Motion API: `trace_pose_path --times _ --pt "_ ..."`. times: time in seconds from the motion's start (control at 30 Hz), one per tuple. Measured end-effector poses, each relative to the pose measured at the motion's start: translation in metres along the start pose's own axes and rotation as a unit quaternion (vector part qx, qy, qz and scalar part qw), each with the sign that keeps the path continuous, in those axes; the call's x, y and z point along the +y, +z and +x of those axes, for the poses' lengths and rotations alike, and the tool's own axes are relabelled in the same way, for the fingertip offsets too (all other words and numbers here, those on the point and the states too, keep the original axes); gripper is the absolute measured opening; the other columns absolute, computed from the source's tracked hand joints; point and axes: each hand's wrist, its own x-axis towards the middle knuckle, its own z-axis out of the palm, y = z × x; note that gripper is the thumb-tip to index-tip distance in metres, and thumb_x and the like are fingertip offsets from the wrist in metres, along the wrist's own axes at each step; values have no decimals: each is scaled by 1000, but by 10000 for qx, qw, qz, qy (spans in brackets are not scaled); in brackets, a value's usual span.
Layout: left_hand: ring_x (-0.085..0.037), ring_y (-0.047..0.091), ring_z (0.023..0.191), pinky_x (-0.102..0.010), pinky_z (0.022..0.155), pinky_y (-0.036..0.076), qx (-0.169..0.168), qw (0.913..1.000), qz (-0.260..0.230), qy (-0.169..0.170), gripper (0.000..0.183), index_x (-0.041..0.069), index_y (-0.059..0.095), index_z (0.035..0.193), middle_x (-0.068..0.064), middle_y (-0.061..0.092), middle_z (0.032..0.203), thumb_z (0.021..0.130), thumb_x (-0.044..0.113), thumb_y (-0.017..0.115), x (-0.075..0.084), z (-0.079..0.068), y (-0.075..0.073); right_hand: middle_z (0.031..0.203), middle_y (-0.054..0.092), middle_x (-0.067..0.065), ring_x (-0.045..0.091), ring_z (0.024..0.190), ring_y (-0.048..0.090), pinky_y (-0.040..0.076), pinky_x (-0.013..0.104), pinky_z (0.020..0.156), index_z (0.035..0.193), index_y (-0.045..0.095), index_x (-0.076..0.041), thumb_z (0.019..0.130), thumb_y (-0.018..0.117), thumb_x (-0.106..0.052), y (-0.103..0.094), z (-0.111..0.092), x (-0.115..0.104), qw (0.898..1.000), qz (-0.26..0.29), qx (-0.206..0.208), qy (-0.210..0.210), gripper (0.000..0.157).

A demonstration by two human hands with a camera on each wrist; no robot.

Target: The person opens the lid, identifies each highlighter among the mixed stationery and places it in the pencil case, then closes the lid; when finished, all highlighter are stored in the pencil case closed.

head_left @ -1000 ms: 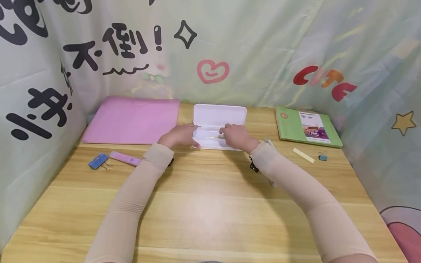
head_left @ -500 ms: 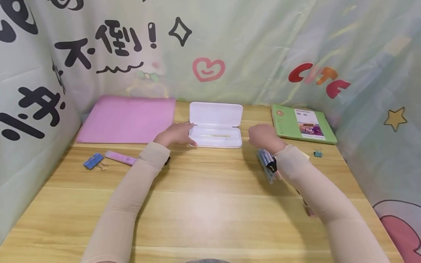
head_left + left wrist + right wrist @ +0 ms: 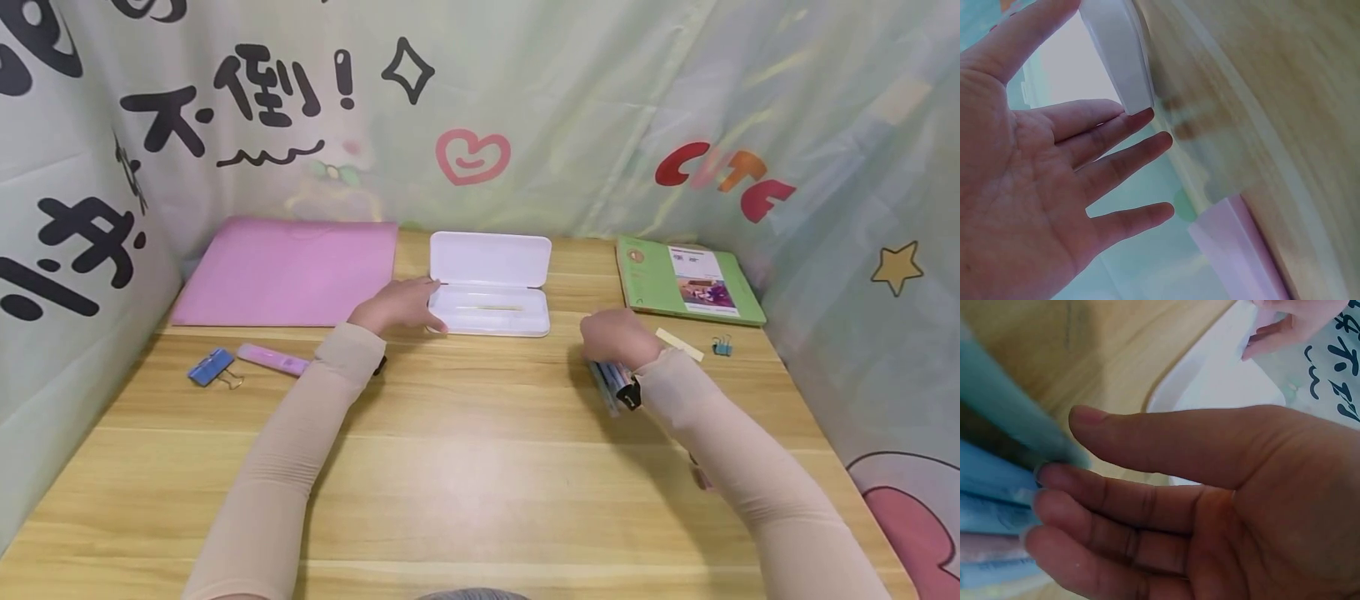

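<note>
A white pencil case [image 3: 490, 260] stands with its lid raised at the back middle of the table. A thin yellowish stick [image 3: 498, 308] lies inside it. At the case's left end is my left hand [image 3: 397, 305], fingers spread and straight; in the left wrist view fingertips [image 3: 1142, 117] touch the case's corner. My right hand [image 3: 618, 337] is over a group of blue and green pens [image 3: 611, 387] to the right of the case. The right wrist view shows its thumb apart from the loosely bent fingers, with fingertips [image 3: 1054, 475] right at the pens.
Pink folder [image 3: 292, 275] at back left; green notebook [image 3: 652, 292] at back right. A blue binder clip [image 3: 212, 367] and a pink-purple flat stick [image 3: 272, 359] lie left. A pale yellow strip [image 3: 679, 344] and a small teal binder clip [image 3: 722, 346] lie right.
My right hand has left the inside of the pencil case and moved right to the pens, uncovering the thin stick. My left hand stays at the case's left end.
</note>
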Motion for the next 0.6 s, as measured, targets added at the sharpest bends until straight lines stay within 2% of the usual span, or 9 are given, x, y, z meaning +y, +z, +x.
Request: trace_pose_path --times 0.2,0.4,0.5,0.6 --pt "-26 15 128 -43 101 17 -32 10000 -34 -4 92 9 20 139 -8 17 142 70 52 63 0 -1 -1 58 52 3 21 50 46 35 33 40 59 52 -12 69 49 -14 5 1 -2 9998 142 -100 60 10" --pt "-25 15 128 -43 101 16 -8 10000 49 12 92 9 21 138 -8 19 142 69 53 63 -2 1 -1 55 50 4 19 48 45 33 30 38 56 51 -11 76 46 -16 -5 0 -7 9996 248 -103 -69 21" --pt "-24 14 128 -43 101 16 -27 10000 27 7 92 9 21 138 -8 18 142 69 53 63 -3 2 0 54 49 4 18 47 44 32 30 38 54 46 -12 75 45 -14 -15 3 -12 9991 411 65 -108 21" --pt "-24 14 128 -42 101 16 -21 10000 13 -22 92 10 20 139 -7 18 142 69 54 62 -4 4 2 58 48 4 19 50 44 34 31 41 58 43 -13 75 49 -17 -22 10 -19 9974 562 441 -76 19"
